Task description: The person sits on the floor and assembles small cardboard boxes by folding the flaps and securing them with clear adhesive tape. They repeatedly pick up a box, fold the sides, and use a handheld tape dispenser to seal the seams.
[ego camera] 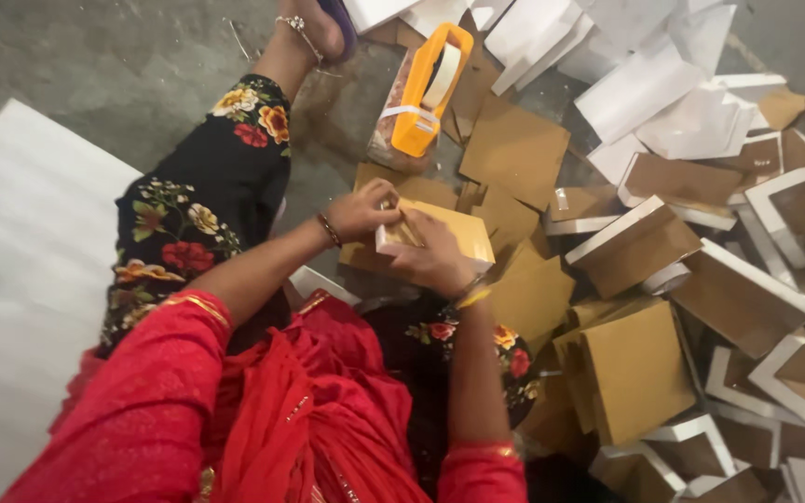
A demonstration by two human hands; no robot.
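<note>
I sit on the floor in red sleeves and black flowered trousers. Both hands work on a small flat cardboard box (pixel 447 230) with a tan top and pale side, held over my lap. My left hand (pixel 361 210) grips its left end, fingers curled on the edge. On the near side of the box lies my right hand (pixel 435 262), pressing against the top and front. An orange tape dispenser (pixel 428 90) with a roll of tape stands on the floor just beyond the box.
Brown cardboard sheets (pixel 514 149) lie in front of me. To the right is a heap of several brown boxes with white rims (pixel 743 298) and white folded pieces (pixel 645 88). A large white sheet (pixel 20 279) covers the floor at left. My foot (pixel 314 33) reaches ahead.
</note>
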